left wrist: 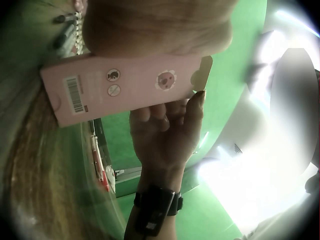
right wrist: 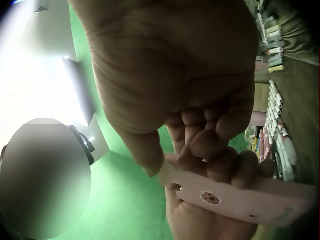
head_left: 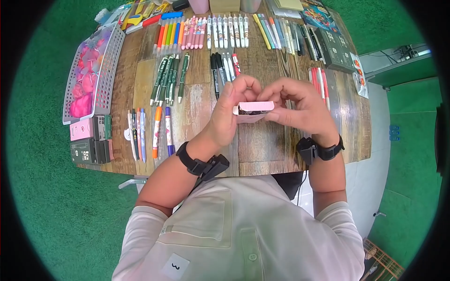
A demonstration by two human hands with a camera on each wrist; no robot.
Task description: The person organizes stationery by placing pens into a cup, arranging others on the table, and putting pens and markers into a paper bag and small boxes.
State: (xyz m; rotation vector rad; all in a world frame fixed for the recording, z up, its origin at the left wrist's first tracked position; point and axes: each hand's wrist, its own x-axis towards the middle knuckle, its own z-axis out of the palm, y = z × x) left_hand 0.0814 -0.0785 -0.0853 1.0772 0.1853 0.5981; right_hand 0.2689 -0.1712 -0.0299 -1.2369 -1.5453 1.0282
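A pink cardboard box is held over the near middle of the wooden table, its upper end open and dark contents showing inside. My left hand grips the box, thumb along its left side. At the open end, my right hand has its thumb on the right edge and its fingers curled behind. In the left wrist view, a barcode and a round animal picture mark the broad face of the box, and a small end flap sticks out beside the right thumb. The contents are mostly hidden.
Behind the hands lie black and white pens, with green pens to their left. Orange and purple markers lie near the left forearm. A white basket and small boxes line the left edge; red pens lie right.
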